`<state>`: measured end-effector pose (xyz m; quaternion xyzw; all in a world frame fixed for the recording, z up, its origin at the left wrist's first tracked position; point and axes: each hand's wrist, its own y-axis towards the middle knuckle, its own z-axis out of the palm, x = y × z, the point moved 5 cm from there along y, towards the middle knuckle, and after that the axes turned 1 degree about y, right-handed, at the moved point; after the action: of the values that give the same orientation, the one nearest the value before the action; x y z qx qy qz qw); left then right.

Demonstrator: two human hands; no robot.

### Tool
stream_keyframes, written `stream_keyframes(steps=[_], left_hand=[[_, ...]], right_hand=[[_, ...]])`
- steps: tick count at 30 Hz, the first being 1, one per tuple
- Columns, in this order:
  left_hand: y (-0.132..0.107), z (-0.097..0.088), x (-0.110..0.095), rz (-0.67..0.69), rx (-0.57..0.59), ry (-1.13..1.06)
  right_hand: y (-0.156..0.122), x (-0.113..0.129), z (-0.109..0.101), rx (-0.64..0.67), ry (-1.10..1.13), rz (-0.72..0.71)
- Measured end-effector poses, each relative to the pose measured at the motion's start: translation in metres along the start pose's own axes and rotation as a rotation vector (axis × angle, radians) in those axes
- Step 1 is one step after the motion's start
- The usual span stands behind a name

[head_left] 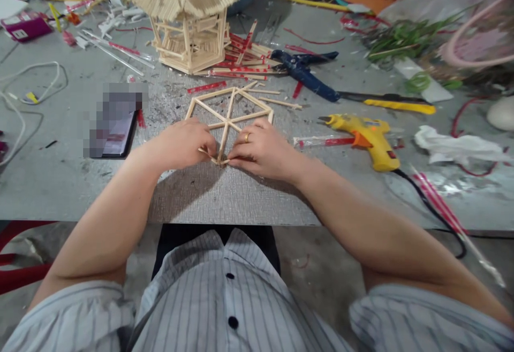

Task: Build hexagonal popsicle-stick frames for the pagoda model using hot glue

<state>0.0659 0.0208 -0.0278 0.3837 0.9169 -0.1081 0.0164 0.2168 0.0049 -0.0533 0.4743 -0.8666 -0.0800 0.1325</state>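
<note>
A hexagonal frame of thin wooden sticks (228, 122), with spokes meeting at its centre, lies on the grey table in front of me. My left hand (187, 142) is closed on its near left side, fingers curled by the near corner. On the near right side my right hand (263, 147), with a ring on one finger, pinches the frame close to that same corner. The fingers of both hands hide parts of the near edges. Behind the frame stands a pavilion model (190, 25) built of similar sticks, with a flared roof.
Right of my hands lie a yellow glue gun (367, 135), a yellow and black cutter knife (393, 101) and blue-handled pliers (307, 71). A phone (116, 127) lies to the left. Loose sticks with red wrapping (251, 55) are piled by the model. The table's front edge is close to my body.
</note>
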Motion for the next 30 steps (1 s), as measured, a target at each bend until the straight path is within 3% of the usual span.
stream_keyframes(steps=[23,26,30], left_hand=[[0.007,0.000,-0.002,-0.033,0.019,-0.133],[0.004,-0.004,-0.003,-0.015,0.024,-0.151],[0.002,-0.012,-0.001,-0.045,-0.046,-0.152]], right_hand=[[0.001,0.003,-0.001,-0.021,0.066,0.040],[-0.002,-0.008,-0.016,-0.123,0.148,0.097],[-0.017,-0.043,-0.048,-0.434,0.265,0.324]])
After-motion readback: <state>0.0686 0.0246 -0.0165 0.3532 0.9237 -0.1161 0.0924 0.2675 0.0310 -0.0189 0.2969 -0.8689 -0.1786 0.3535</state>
